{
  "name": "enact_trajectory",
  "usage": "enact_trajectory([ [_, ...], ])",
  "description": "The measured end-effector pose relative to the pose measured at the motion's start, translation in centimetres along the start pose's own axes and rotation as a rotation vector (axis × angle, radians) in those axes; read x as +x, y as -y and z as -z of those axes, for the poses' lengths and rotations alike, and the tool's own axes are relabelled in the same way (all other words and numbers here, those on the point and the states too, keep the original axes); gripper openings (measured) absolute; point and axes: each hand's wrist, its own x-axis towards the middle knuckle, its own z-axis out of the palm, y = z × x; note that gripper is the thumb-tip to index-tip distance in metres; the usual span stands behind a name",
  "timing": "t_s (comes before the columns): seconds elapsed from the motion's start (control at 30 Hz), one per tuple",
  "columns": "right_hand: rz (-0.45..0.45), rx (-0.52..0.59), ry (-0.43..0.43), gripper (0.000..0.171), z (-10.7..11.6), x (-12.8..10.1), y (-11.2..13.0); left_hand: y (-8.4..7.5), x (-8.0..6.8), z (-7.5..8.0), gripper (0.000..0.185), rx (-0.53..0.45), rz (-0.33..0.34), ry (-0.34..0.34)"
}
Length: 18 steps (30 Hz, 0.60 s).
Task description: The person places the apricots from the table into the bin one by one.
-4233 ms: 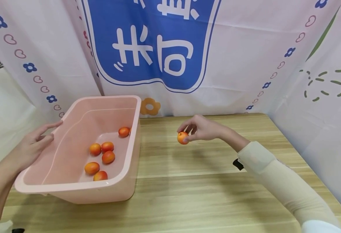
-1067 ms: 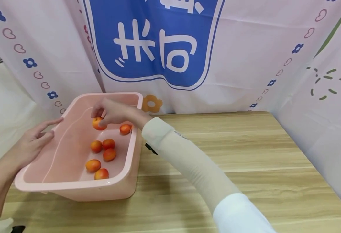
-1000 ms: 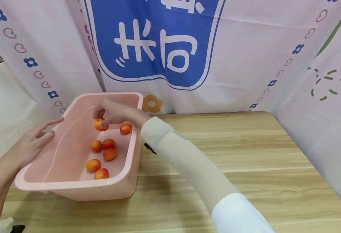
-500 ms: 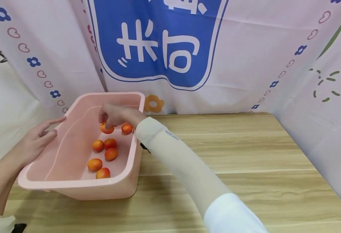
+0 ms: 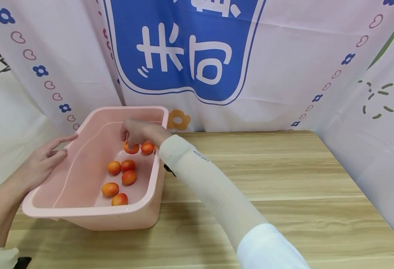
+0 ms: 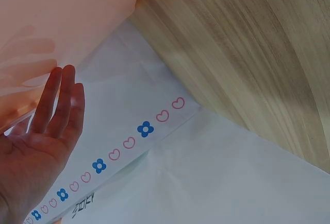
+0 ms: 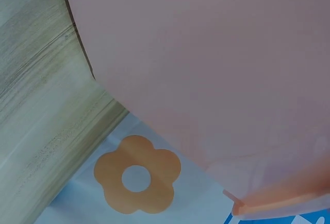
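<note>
The right hand (image 5: 137,131) reaches down inside the pink tub (image 5: 82,213), fingertips pinching a small orange fruit (image 5: 131,148) low at the far end, beside another. The fruit looks light, smooth and easily bruised; a gentle grip round its middle suits it. The left hand (image 5: 39,164) lies flat, fingers straight, against the tub's outer wall.

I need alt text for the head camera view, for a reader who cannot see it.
A person's right hand holds an orange fruit low inside a pink tub on a wooden table. Their left hand rests open against the tub's left wall; six more fruits lie inside.
</note>
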Motion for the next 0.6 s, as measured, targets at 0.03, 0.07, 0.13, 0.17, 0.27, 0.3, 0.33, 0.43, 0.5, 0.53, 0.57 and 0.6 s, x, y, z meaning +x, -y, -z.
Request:
enact_trajectory([
  [0.03, -0.014, -0.003, 0.005, 0.032, 0.1, 0.0, 0.0, -0.1, 0.0, 0.0, 0.054, 0.006, 0.004, -0.003],
  [0.07, -0.025, -0.010, 0.009, 0.032, 0.1, -0.1, 0.0, -0.1, 0.0, -0.1, 0.054, 0.007, 0.004, -0.003],
  [0.13, -0.031, -0.027, 0.010, 0.033, 0.2, -0.1, 0.0, -0.2, 0.0, -0.1, 0.054, -0.001, -0.002, 0.002],
  [0.17, -0.026, -0.041, 0.007, 0.033, 0.3, -0.2, 0.0, -0.2, -0.1, -0.1, 0.055, -0.001, -0.004, 0.000],
  [0.27, 0.009, -0.060, -0.008, 0.034, 0.5, -0.4, -0.1, -0.1, 0.0, -0.1, 0.056, -0.008, -0.018, -0.002],
  [0.3, 0.025, -0.065, -0.011, 0.034, 0.5, -0.4, -0.1, -0.1, 0.0, -0.1, 0.057, -0.007, -0.019, -0.004],
  [0.33, 0.041, -0.065, -0.014, 0.034, 0.6, -0.5, 0.0, -0.1, 0.1, -0.1, 0.057, -0.006, -0.020, -0.005],
  [0.43, 0.134, -0.065, -0.012, 0.034, 0.9, -1.1, -0.1, 0.0, 0.1, -0.1, 0.056, 0.002, -0.019, -0.008],
  [0.5, 0.208, -0.075, -0.008, 0.033, 1.2, -1.6, -0.3, 0.1, 0.1, 0.0, 0.055, 0.003, -0.017, -0.007],
  [0.53, 0.246, -0.082, -0.008, 0.033, 1.3, -2.0, -0.4, 0.1, 0.1, 0.0, 0.055, 0.009, -0.015, -0.010],
  [0.57, 0.289, -0.103, -0.013, 0.032, 1.5, -2.4, -0.6, 0.2, 0.1, 0.0, 0.055, 0.010, -0.016, -0.012],
  [0.6, 0.321, -0.125, -0.020, 0.031, 1.6, -2.8, -0.8, 0.2, 0.1, 0.0, 0.055, 0.010, -0.018, -0.013],
])
